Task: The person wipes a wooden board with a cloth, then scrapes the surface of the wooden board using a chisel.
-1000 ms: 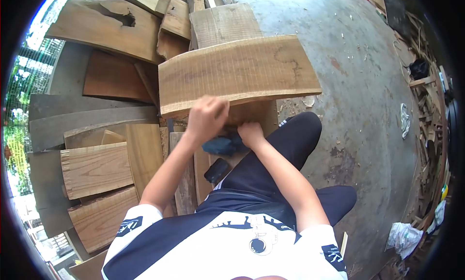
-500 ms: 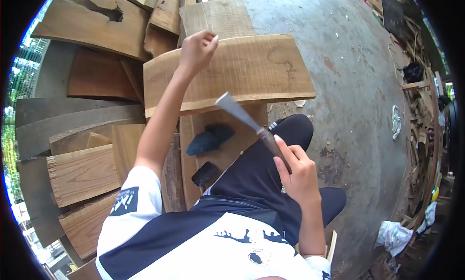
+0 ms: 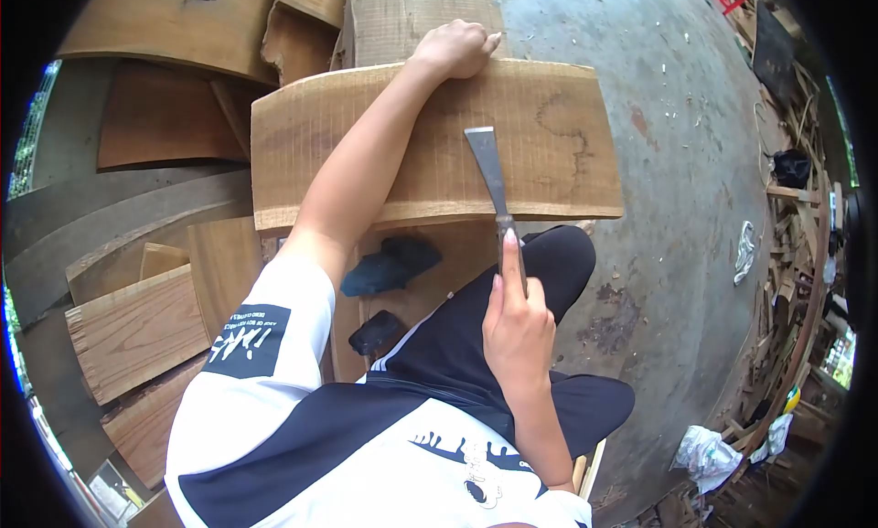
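A thick wooden board (image 3: 347, 130) with a darker stain near its right end lies crosswise in front of me. My left hand (image 3: 455, 48) is closed at the board's far edge, its arm stretched over the wood; what the curled fingers hold, if anything, is hidden. In my right hand (image 3: 519, 331) is a chisel (image 3: 485, 162) with a flared metal blade, gripped by its handle with the index finger laid along it. The blade points away from me over the board; whether it touches the surface I cannot tell.
Beneath the near edge lie a blue cloth-like bundle (image 3: 393, 265) and a small black object (image 3: 377, 333). Cut planks (image 3: 137, 322) are stacked to the left, another board (image 3: 421, 16) lies beyond, and scrap wood (image 3: 791, 281) lines the right side of the concrete floor (image 3: 677, 245).
My left hand has reached farther out and to the right, to the board's far edge. The chisel has swung more upright, its blade now over the board's middle. The view has shifted slightly.
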Demonstrator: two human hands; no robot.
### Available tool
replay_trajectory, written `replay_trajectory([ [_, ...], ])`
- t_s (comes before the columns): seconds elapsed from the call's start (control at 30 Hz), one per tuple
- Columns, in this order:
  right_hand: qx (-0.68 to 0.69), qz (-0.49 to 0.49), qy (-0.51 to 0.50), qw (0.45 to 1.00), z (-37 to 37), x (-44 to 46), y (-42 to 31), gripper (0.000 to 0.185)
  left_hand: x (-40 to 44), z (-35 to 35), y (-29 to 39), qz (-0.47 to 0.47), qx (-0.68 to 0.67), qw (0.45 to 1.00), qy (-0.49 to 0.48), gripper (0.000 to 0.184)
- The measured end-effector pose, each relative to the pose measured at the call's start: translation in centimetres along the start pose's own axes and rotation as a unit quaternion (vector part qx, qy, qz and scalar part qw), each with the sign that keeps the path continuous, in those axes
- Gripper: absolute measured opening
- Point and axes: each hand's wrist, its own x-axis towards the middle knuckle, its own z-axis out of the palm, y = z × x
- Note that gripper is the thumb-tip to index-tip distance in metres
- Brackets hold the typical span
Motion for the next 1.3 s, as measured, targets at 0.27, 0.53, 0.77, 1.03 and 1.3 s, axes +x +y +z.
replay_trajectory([
  [0.27,-0.014,0.026,-0.01,1.0,0.4,-0.9,-0.1,0.066,1.1,0.6,-0.9,-0.068,-0.035,0.996,-0.038,0.053],
  [0.53,-0.023,0.024,0.006,0.999,3.3,-2.9,0.9,0.069,3.1,2.9,-3.0,-0.031,-0.031,0.993,-0.107,0.051],
  [0.77,-0.002,0.032,0.04,0.999,2.8,0.7,0.1,0.065,2.2,1.1,-1.6,0.046,0.084,0.987,-0.131,0.041],
  [1.03,-0.038,0.014,0.039,0.998,2.5,2.5,-0.3,0.066,3.4,3.7,-4.0,0.075,0.131,0.982,-0.112,0.047],
  [1.3,-0.012,0.04,0.023,0.999,2.6,1.9,-0.5,0.065,3.3,3.2,-3.1,0.129,0.097,0.981,-0.11,0.049],
])
